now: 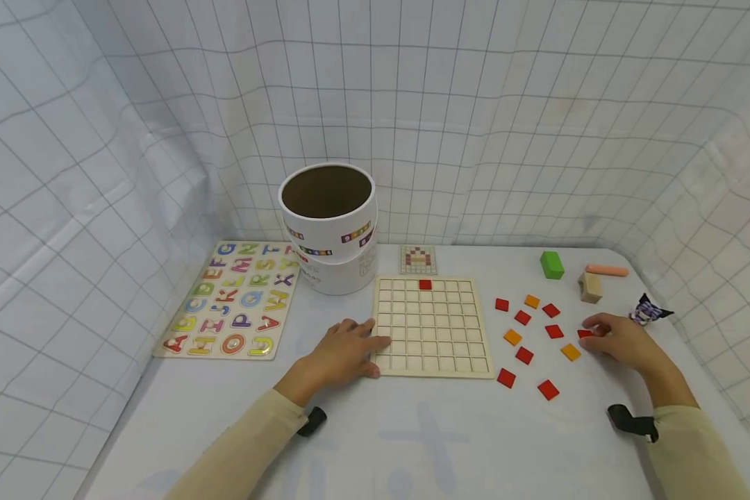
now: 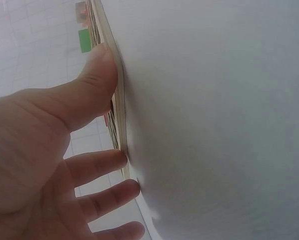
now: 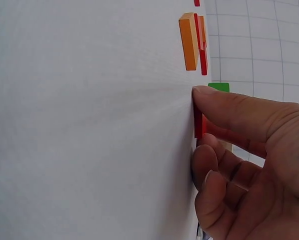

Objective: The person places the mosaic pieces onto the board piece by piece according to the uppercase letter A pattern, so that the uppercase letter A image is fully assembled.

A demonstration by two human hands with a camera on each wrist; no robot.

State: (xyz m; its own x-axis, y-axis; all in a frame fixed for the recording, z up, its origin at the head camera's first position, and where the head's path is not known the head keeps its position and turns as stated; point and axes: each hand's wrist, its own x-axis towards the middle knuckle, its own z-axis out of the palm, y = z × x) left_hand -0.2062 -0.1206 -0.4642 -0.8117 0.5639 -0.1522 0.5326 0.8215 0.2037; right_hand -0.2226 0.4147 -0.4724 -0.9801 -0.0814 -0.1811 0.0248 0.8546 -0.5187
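A wooden grid board (image 1: 433, 326) lies flat on the table, with one red square tile (image 1: 425, 285) in its top row. At the board's lower left corner my left hand (image 1: 345, 352) rests with fingers spread; thumb and fingertips touch the board edge (image 2: 120, 100) in the left wrist view. Over to the right, my right hand (image 1: 621, 340) pinches a red tile (image 3: 198, 120) between thumb and fingers, low at the table surface. Loose red tiles (image 1: 524, 355) and orange tiles (image 1: 571, 352) are scattered between the board and that hand.
A white bucket (image 1: 340, 271) and a small pattern card (image 1: 418, 260) stand behind the board. An alphabet puzzle (image 1: 225, 305) lies left. At the back right are a green block (image 1: 552, 265), a wooden block (image 1: 590, 287), an orange stick (image 1: 607, 270) and a purple wrapped item (image 1: 646, 310).
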